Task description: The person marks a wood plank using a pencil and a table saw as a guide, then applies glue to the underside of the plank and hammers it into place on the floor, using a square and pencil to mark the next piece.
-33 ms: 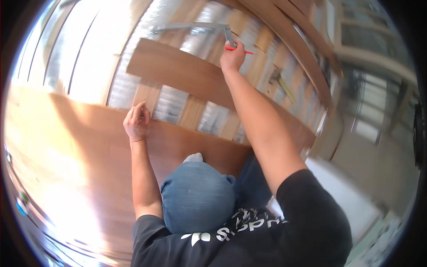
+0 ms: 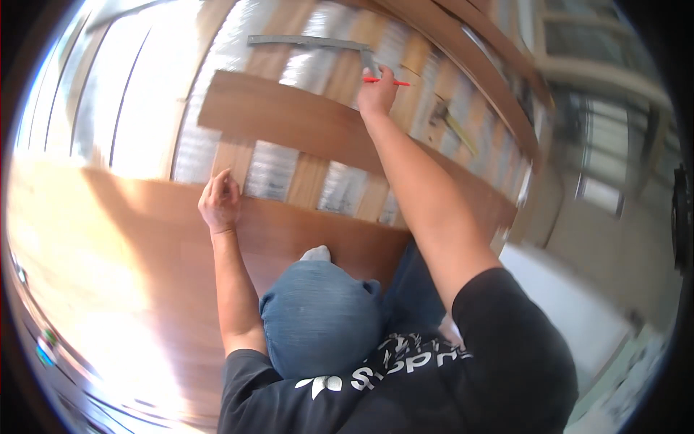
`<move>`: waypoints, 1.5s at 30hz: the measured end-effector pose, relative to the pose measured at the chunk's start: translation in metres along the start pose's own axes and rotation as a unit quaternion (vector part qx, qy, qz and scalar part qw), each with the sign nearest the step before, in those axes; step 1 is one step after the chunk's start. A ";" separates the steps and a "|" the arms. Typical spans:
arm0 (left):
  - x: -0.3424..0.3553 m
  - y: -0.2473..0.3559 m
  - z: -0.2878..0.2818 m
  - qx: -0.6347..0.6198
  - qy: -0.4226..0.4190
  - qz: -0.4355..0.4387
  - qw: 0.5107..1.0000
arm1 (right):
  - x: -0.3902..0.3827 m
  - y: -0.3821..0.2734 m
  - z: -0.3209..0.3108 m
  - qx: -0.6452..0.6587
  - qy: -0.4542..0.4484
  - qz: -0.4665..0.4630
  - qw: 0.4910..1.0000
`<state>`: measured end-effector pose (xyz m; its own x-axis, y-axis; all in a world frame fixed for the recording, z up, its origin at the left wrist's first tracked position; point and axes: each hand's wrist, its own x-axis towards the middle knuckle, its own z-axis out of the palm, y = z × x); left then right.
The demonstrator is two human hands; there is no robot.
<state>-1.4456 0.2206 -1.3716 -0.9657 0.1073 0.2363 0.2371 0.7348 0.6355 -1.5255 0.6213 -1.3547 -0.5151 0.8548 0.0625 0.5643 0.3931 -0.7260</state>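
Observation:
In my right hand [image 2: 379, 94] are a red pencil [image 2: 399, 83] and, by the fingertips, the short arm of a metal square [image 2: 307, 40], whose long arm lies across the slats. My left hand [image 2: 220, 199] has curled fingers at the edge of the large wooden panel [image 2: 144, 239] beneath me; whether they hold anything is unclear. A loose brown plank [image 2: 282, 108] lies between my hands over wooden slats [image 2: 307, 184] with silvery foil-like sheeting [image 2: 269, 165] between them.
A hammer [image 2: 455, 126] with a yellowish handle lies right of my right hand. Long planks [image 2: 463, 50] run along the upper right. My bent knee [image 2: 314, 311] is on the panel. A white sheet [image 2: 549, 304] lies at right, bright slatted strips [image 2: 108, 87] at upper left.
The view has turned slightly, so the plank's left end and the hammer sit a little differently in the picture. Both hands keep much the same pose.

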 end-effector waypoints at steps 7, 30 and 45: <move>0.007 -0.055 0.017 -0.148 -0.009 -0.117 0.982 | -0.056 0.094 -0.278 -0.171 -0.060 -0.201 0.963; -0.053 0.683 -0.152 -0.339 -0.293 0.641 0.622 | -0.429 0.433 -0.591 -0.012 -0.022 0.290 0.957; -0.181 0.829 -0.093 -0.275 -0.378 0.722 0.510 | -0.541 0.485 -0.627 -0.189 -0.152 0.434 0.868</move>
<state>-1.0642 0.7478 -0.8194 0.5430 0.6504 0.5312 0.5508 -0.7533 0.3592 -0.5692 0.5618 -1.3112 0.0952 0.7781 -0.6209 0.9663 -0.2220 -0.1301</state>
